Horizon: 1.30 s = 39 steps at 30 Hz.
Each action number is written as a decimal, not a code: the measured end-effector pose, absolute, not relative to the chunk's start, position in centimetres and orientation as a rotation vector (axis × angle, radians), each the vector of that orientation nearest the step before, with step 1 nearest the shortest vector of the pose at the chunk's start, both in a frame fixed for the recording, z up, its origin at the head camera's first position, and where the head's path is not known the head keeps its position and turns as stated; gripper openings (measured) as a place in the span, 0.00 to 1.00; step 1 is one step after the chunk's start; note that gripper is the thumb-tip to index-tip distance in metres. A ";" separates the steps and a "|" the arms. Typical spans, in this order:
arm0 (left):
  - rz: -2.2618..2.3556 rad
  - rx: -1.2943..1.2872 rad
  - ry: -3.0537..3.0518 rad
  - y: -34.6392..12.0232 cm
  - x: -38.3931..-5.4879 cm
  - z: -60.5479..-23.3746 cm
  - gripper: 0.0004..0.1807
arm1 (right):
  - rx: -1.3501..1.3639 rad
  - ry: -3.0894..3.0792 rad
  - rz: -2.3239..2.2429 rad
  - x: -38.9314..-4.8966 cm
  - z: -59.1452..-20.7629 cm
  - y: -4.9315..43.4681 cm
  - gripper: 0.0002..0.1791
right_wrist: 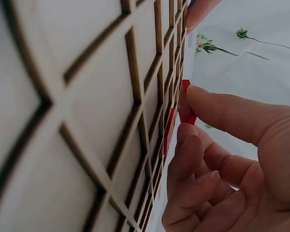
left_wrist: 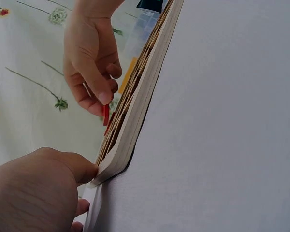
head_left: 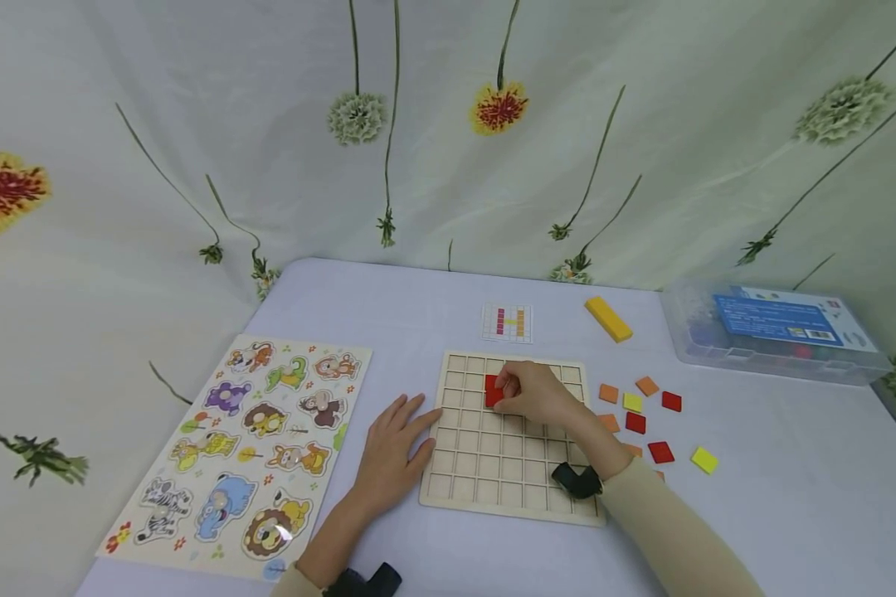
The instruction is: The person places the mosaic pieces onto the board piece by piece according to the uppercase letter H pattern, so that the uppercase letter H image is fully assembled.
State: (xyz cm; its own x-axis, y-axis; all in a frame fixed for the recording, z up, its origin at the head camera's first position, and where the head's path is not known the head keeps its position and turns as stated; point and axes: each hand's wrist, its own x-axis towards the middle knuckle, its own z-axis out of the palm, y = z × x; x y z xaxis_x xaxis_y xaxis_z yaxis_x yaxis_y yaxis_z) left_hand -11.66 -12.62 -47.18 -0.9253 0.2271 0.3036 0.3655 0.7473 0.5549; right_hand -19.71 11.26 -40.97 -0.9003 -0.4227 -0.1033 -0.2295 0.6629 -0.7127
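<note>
A wooden grid board [head_left: 463, 464] lies on the white table. My right hand [head_left: 533, 394] is over its upper part and pinches a small red square tile [right_wrist: 185, 110] between thumb and fingers. In the right wrist view the tile is tilted, close over the board, beside another red tile [right_wrist: 169, 130] set in the grid. My left hand [head_left: 396, 452] lies at the board's left side with its fingers spread; in the left wrist view a fingertip touches the board's corner.
Loose orange, yellow and red tiles [head_left: 660, 452] lie right of the board. Behind it are a pattern card [head_left: 523, 338] and a yellow block [head_left: 608, 319]. A clear plastic box [head_left: 780, 355] stands at the back right. An animal puzzle board [head_left: 261, 481] lies at left.
</note>
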 end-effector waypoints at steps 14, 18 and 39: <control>-0.933 -0.464 -2.740 -12.5 -11.6 -47.2 0.21 | -0.466 2.664 -0.993 -19.8 -41.3 10.7 0.13; -0.938 -0.465 -2.735 -12.5 -11.6 -47.1 0.21 | -0.457 2.651 -1.036 -19.3 -40.8 11.2 0.13; -0.887 -0.499 -2.669 -12.5 -11.5 -47.1 0.21 | -0.358 3.006 -1.228 -12.8 -38.4 24.7 0.15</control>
